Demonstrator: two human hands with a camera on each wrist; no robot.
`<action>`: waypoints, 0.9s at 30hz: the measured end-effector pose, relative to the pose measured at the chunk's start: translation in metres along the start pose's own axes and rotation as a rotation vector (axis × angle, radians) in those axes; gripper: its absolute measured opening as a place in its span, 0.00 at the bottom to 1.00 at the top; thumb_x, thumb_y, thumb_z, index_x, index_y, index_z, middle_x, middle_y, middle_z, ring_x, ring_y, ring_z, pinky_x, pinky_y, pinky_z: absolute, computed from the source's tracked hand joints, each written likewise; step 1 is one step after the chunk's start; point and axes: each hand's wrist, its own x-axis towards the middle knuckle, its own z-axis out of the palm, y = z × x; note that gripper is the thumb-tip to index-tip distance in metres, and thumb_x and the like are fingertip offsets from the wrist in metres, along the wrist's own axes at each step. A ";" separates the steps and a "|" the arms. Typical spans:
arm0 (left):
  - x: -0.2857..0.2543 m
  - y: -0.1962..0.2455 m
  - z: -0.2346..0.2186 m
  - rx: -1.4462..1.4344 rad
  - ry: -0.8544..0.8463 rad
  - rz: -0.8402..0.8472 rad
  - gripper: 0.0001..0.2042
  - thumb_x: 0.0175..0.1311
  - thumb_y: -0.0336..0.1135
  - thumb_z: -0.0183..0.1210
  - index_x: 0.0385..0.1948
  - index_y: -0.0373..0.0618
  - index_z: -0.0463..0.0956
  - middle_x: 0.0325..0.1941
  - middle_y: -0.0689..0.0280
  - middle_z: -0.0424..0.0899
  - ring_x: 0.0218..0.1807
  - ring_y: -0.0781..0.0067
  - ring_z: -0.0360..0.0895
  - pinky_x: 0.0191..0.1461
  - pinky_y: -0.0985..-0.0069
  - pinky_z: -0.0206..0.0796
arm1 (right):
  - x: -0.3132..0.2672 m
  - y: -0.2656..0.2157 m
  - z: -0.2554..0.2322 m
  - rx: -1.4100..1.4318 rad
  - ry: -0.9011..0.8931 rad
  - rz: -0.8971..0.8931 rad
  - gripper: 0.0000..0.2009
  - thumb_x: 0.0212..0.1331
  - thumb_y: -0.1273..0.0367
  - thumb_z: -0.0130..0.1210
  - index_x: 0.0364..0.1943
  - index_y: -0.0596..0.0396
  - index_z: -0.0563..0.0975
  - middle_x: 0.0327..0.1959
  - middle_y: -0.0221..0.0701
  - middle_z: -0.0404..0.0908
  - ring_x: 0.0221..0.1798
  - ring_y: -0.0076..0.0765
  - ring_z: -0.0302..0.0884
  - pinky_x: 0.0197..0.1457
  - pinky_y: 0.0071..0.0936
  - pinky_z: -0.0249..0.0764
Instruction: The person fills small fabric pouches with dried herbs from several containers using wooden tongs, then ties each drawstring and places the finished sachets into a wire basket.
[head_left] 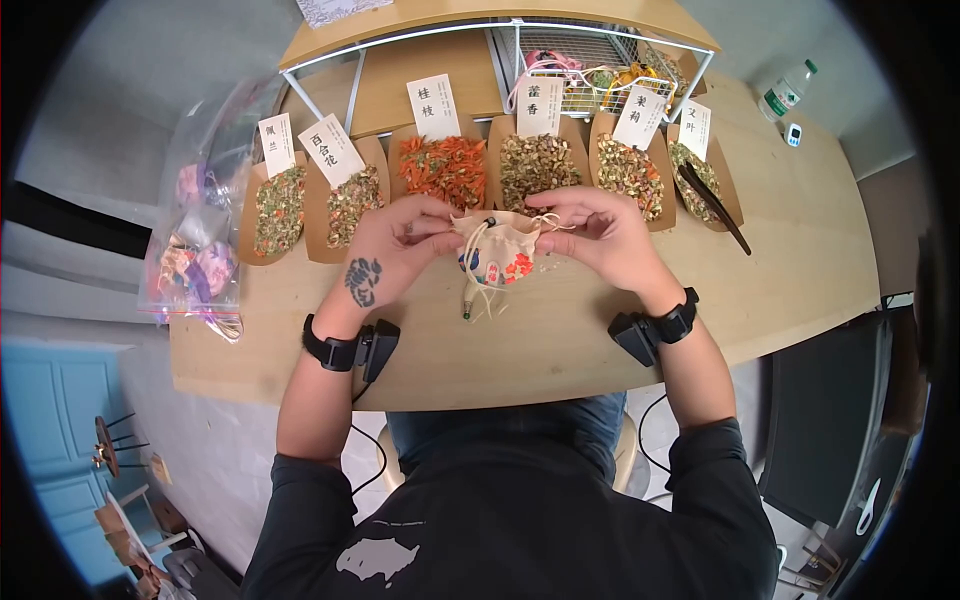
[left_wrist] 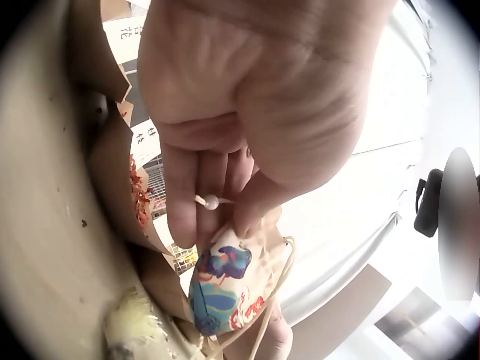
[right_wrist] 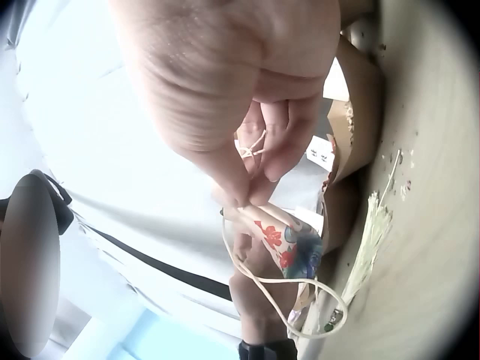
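A small cream drawstring pouch (head_left: 508, 264) with blue and red flower prints is held up over the table's middle, its mouth spread. My left hand (head_left: 405, 238) pinches one side of the rim between thumb and fingers. Opposite it, my right hand (head_left: 595, 240) pinches the other side. A pale cord (right_wrist: 339, 294) loops down from the pouch in the right wrist view. By the left fingers shows a small white bead (left_wrist: 212, 202). Below the pouch, a pale green tassel (right_wrist: 369, 244) lies on the tabletop. The inside of the pouch is hidden.
Behind the hands stand several brown paper trays of dried herbs with white label cards, one holding orange pieces (head_left: 443, 170). Dark tongs (head_left: 715, 208) lie across the rightmost tray. A plastic bag (head_left: 195, 255) sits left, a bottle (head_left: 788, 92) far right, a wire basket (head_left: 590, 95) behind.
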 end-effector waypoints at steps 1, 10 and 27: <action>0.000 -0.001 -0.001 0.067 -0.020 0.017 0.07 0.69 0.21 0.68 0.45 0.33 0.83 0.41 0.63 0.91 0.42 0.78 0.88 0.48 0.79 0.79 | 0.000 0.000 -0.004 -0.022 0.008 0.011 0.21 0.61 0.80 0.71 0.60 0.57 0.84 0.43 0.26 0.90 0.43 0.17 0.87 0.48 0.19 0.82; -0.001 0.005 -0.028 0.120 -0.100 0.157 0.03 0.69 0.22 0.67 0.39 0.32 0.85 0.34 0.62 0.91 0.39 0.73 0.90 0.45 0.77 0.81 | 0.001 -0.006 -0.016 0.058 -0.015 0.006 0.21 0.63 0.82 0.66 0.61 0.57 0.81 0.36 0.18 0.82 0.40 0.12 0.79 0.44 0.17 0.75; -0.008 0.018 -0.059 -0.040 -0.093 0.237 0.01 0.72 0.22 0.64 0.39 0.34 0.83 0.29 0.62 0.87 0.28 0.75 0.84 0.32 0.78 0.76 | -0.001 0.002 -0.060 0.245 0.084 -0.177 0.22 0.56 0.85 0.67 0.55 0.58 0.80 0.34 0.23 0.83 0.35 0.15 0.77 0.38 0.16 0.70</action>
